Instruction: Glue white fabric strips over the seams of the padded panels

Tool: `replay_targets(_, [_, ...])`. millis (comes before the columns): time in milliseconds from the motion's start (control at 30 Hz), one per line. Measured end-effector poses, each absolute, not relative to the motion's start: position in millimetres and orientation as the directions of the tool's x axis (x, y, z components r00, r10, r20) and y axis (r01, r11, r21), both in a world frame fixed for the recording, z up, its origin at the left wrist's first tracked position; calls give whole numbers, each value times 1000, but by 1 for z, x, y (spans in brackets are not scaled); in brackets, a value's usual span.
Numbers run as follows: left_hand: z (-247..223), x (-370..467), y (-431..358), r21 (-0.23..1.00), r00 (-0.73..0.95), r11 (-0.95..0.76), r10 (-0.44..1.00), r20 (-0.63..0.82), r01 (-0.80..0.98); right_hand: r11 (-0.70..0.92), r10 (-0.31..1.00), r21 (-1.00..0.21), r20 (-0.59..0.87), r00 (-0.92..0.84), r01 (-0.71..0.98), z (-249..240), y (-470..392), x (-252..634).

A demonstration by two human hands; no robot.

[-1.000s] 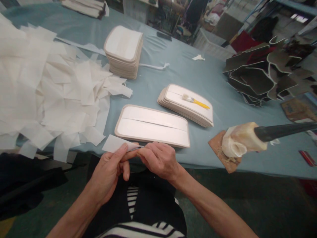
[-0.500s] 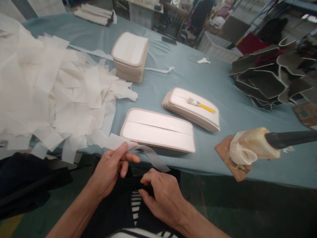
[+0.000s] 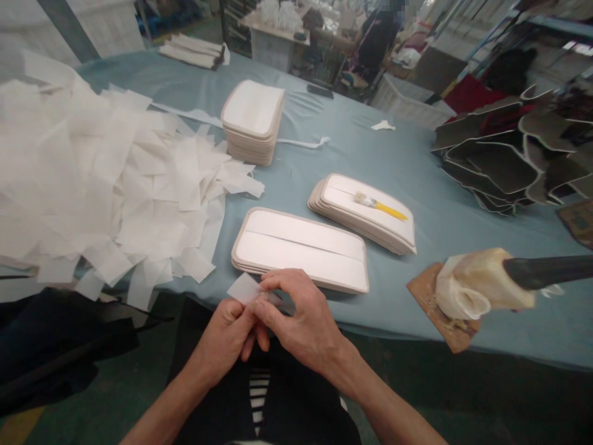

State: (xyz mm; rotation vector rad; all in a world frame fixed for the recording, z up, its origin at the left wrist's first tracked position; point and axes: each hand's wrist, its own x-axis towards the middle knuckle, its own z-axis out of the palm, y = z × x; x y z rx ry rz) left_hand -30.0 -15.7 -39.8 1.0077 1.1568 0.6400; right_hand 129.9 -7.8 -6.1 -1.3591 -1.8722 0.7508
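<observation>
My left hand (image 3: 227, 337) pinches a thin white strip (image 3: 243, 288) at the table's front edge, with one end of it sticking up past the thumb. Against it, my right hand (image 3: 303, 321) closes thumb and fingers on the strip's other part, most of which the fingers hide. Just beyond the hands lies a stack of white rounded panels (image 3: 296, 250) with beige edges and a lengthwise slit. Behind that, a second such stack (image 3: 343, 191) carries a yellow-handled brush (image 3: 382, 207).
A big heap of white strips (image 3: 115, 179) covers the table's left. Farther back stands a taller stack of panels (image 3: 254, 111). On the right are a glue-stained container (image 3: 484, 281) with a dark handle, on a brown board (image 3: 428, 290), and dark curved pieces (image 3: 491, 154). A person (image 3: 377, 37) sits beyond.
My left hand has drawn the strip away from the heap, toward my body. My right hand has come up and left to meet it and taken hold of the strip.
</observation>
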Motion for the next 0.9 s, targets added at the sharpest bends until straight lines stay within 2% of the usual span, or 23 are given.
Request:
replay_targets(267, [-35,-27,-24,897,286,422,851,-441,127,170,985,-828,129,-114,535,0,-22,117])
replay_targets(400, [-28,-22,-25,919,288,389,874,-392,69,8,998,-927,-15,-57,376,-1,-27,117])
replay_targets(500, [-26,-14,-25,937,308,351,891,-332,-5,-29,998,-975,-42,-55,221,-3,-28,116])
replay_targets(567, [-26,-11,-26,932,328,361,881,-341,0,-39,997,-981,-50,-52,188,-2,-25,122])
replay_targets(667, [-23,-21,-21,937,363,336,866,-345,91,-33,999,-974,-28,24,225,6,-16,145])
replay_targets(733, [-17,-35,-9,954,276,235,919,-281,188,-56,998,-957,-43,53,285,12,-10,167])
replay_targets(833, [-1,-56,29,892,31,24,999,-42,452,-140,975,-887,-200,-94,439,17,-8,194])
replay_targets(900, [10,-58,65,778,51,-115,993,106,617,-141,931,-810,-303,-201,570,14,-11,201])
